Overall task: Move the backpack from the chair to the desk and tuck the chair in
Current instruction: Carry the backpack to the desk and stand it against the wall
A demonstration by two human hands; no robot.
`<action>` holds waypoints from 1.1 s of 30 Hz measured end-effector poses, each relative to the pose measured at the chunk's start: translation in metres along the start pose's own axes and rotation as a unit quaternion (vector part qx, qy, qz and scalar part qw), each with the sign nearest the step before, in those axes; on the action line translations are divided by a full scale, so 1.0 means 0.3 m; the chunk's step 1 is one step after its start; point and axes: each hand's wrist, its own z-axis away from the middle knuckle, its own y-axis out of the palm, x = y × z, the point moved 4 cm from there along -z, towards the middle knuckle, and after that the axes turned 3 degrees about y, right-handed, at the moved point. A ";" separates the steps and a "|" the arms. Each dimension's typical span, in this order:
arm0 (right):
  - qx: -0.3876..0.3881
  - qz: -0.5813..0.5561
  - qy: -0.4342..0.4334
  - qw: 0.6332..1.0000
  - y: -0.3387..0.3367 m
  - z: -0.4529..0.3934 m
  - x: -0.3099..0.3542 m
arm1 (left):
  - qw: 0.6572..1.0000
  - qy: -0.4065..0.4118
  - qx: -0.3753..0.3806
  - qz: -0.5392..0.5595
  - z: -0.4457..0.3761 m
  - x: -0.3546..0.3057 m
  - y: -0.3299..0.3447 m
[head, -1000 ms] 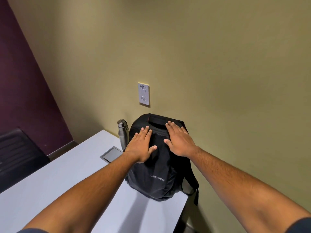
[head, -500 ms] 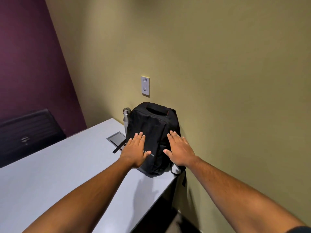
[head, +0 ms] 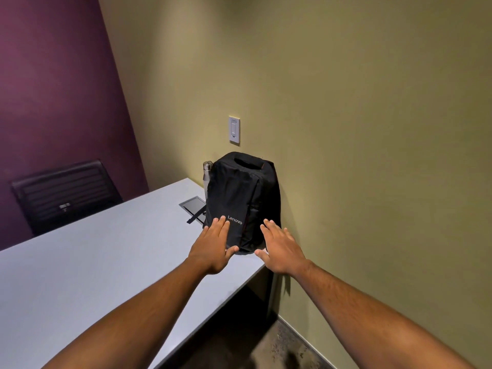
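Desk (head: pixel 87 275): backpack (head: pixel 239 198) upright, L hand (head: pixel 213 249) & R hand (head: pixel 282 249) flat, splayed.

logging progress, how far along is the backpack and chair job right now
Done: the backpack stands upright on the desk, against the wall beside a metal bottle. In hand: the left hand and right hand are open, flat at its lower front. Left: tucking in the chair; the only chair in view sits across the desk.

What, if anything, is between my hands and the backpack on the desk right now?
Nothing visible. The left hand and right hand are open at the lower front of the backpack, which stands upright on the desk against the wall, a metal bottle beside it.
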 end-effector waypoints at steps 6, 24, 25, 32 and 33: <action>-0.017 0.007 0.013 1.000 -0.010 0.172 0.099 | 1.000 0.018 0.007 -0.012 0.185 -0.026 -0.023; 0.011 0.012 0.068 0.998 0.126 0.842 0.464 | 0.996 0.067 0.053 0.005 0.933 -0.045 0.039; 0.015 0.014 0.069 0.997 0.128 0.874 0.476 | 0.997 0.063 0.054 0.007 0.970 -0.049 0.043; 0.022 0.008 0.059 0.998 0.134 1.111 0.560 | 0.997 0.054 0.043 0.018 1.217 -0.106 0.068; 0.021 0.009 0.056 0.998 0.134 1.152 0.571 | 0.998 0.053 0.038 0.020 1.258 -0.123 0.067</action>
